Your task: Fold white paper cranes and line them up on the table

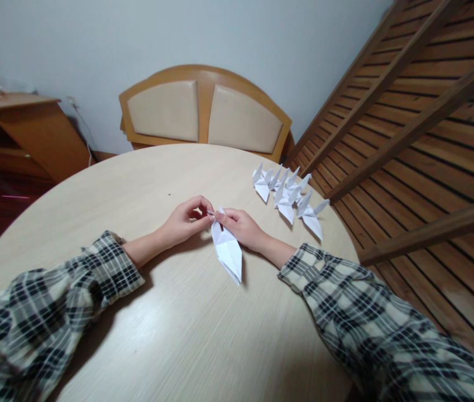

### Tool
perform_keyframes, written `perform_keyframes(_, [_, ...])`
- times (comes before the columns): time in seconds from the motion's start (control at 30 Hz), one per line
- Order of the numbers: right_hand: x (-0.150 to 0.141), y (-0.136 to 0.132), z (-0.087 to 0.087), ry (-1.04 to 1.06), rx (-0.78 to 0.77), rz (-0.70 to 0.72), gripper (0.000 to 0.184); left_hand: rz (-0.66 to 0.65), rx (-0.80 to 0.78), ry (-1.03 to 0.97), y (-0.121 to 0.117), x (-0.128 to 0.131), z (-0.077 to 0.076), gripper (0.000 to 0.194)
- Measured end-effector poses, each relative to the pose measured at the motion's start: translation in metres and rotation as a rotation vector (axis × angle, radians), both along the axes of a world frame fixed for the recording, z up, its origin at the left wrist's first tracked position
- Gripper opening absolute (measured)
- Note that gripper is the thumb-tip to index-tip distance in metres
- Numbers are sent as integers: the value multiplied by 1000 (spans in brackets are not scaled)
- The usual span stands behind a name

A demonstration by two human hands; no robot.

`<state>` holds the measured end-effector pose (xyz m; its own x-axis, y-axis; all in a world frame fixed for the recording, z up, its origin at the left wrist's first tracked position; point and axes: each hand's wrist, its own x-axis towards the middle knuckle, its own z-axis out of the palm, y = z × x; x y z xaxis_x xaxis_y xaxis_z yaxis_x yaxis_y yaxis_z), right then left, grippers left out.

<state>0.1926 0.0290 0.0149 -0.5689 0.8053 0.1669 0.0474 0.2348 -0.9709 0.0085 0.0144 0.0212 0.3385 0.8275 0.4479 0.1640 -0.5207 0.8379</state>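
A folded white paper crane [228,250] is held over the middle of the round table, its wide wing flaps pointing toward me. My left hand [188,222] pinches a thin folded tip of it between thumb and index finger. From the other side, my right hand [242,226] grips the paper near the same end, the thumb lying on top. Part of the folded end is hidden behind the fingers. Off to the right stands a group of several finished-looking white paper cranes [286,209], apart from both hands.
The round pale wooden table [186,340] fills the foreground. Behind it a wooden headboard [203,111] with cream panels leans by the wall. A slatted wooden panel [429,134] rises close on the right. A brown desk [31,131] stands at the far left.
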Motion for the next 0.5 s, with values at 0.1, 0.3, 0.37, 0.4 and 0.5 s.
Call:
perform_keyframes(0.1, [0, 0, -1, 7, 20, -16, 48, 53, 91, 61, 0, -1, 1, 13])
perform_keyframes(0.3, [-1, 1, -1, 21, 51, -46, 44, 122, 224, 145, -1, -1, 2, 8])
perform_keyframes(0.37, [-1, 2, -1, 24, 59, -55, 44, 133, 243, 154, 0, -1, 2, 9])
perform_keyframes(0.4, [-1, 2, -1, 26, 62, -59, 44, 137, 247, 153, 0, -1, 3, 10])
perform_keyframes(0.5, [-1, 2, 0, 42, 53, -73, 44, 138, 249, 147, -1, -1, 5, 10])
